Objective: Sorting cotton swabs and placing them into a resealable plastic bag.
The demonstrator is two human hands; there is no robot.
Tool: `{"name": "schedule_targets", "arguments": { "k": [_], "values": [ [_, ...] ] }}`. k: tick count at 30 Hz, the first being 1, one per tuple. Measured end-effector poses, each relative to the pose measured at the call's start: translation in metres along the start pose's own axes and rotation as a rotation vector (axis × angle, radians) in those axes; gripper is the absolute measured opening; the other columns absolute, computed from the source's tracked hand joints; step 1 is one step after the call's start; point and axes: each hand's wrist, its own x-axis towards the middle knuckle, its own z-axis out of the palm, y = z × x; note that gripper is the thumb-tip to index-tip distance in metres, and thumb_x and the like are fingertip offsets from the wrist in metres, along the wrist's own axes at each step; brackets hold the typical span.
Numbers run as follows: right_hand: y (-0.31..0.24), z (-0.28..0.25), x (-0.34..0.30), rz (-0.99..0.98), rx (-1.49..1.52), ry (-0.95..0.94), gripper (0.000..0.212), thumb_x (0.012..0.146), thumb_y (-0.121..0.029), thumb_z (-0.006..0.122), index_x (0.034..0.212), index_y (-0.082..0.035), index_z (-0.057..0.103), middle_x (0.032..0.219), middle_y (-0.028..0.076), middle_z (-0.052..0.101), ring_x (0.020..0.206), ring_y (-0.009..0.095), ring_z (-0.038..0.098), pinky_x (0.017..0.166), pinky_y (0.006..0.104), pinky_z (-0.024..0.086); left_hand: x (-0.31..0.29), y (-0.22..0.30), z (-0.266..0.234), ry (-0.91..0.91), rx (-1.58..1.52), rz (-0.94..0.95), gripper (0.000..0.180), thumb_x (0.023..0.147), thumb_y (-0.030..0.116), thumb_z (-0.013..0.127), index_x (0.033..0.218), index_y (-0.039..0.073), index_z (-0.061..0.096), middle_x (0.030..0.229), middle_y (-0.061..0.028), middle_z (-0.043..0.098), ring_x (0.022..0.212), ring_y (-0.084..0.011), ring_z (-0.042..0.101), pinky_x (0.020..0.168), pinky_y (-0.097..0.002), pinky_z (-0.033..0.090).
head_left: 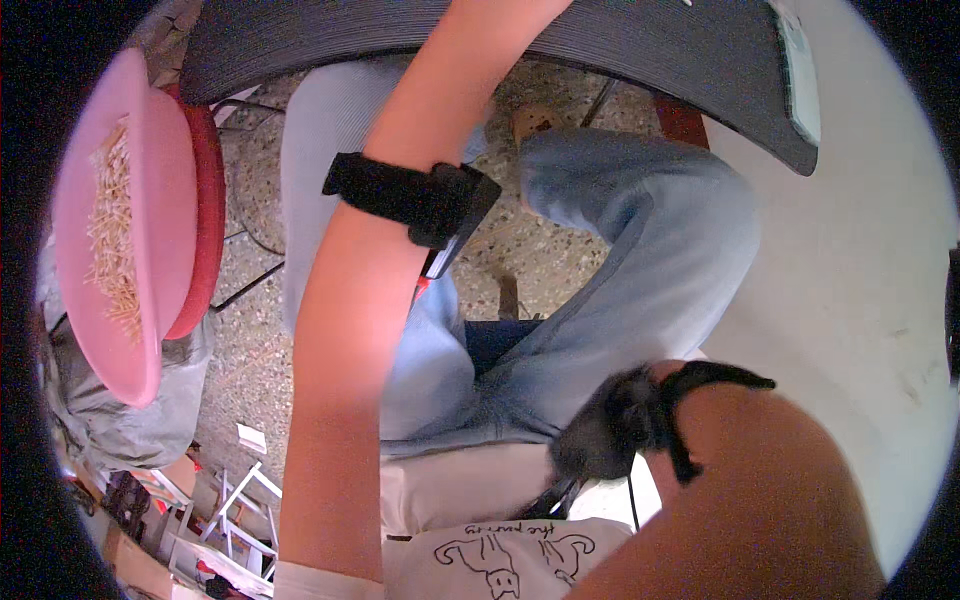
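Observation:
My left forearm [345, 330] reaches up across my lap and over the dark ribbed tabletop [650, 45]. A black strap with a small black device [465, 205] is wrapped round it. The top edge of the picture cuts off my left hand, so its fingers and anything in them are hidden. My right arm [760, 490] is bent at the lower right, wearing a black strap with a blurred black device [610, 425]. My right hand does not show.
A pink basin [175, 180] holding many thin pale sticks [112, 240] rests on a red round seat [207, 220] at the left. A pale-edged flat thing [797, 80] lies at the table's right end. White frames [240, 510] stand at the lower left.

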Motion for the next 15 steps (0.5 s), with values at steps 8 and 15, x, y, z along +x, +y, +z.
{"name": "schedule_targets", "arguments": {
  "k": [8,15],
  "values": [
    [-0.012,-0.006,0.018,-0.07,0.0,-0.01,0.032,0.059,-0.023,0.074,0.084,-0.004,0.066,0.082,0.013,0.063,0.08,0.03,0.059,0.069,0.0337,0.05,-0.003,-0.023,-0.002,0.143,0.075,0.059,0.012,0.079,0.004,0.052,0.078,0.001,0.063,0.072,-0.0061,0.066,0.069,-0.0112,0.062,0.062,-0.0239,0.047],
    [-0.078,0.023,0.008,-0.149,-0.118,0.136,0.035,0.059,-0.024,0.075,0.086,-0.004,0.066,0.084,0.014,0.063,0.082,0.032,0.059,0.07,0.0347,0.05,-0.006,-0.007,0.013,0.007,-0.04,-0.058,0.013,0.083,0.002,0.049,0.084,0.001,0.062,0.078,-0.0057,0.065,0.07,-0.0102,0.059,0.063,-0.0228,0.046]
  ]
}}
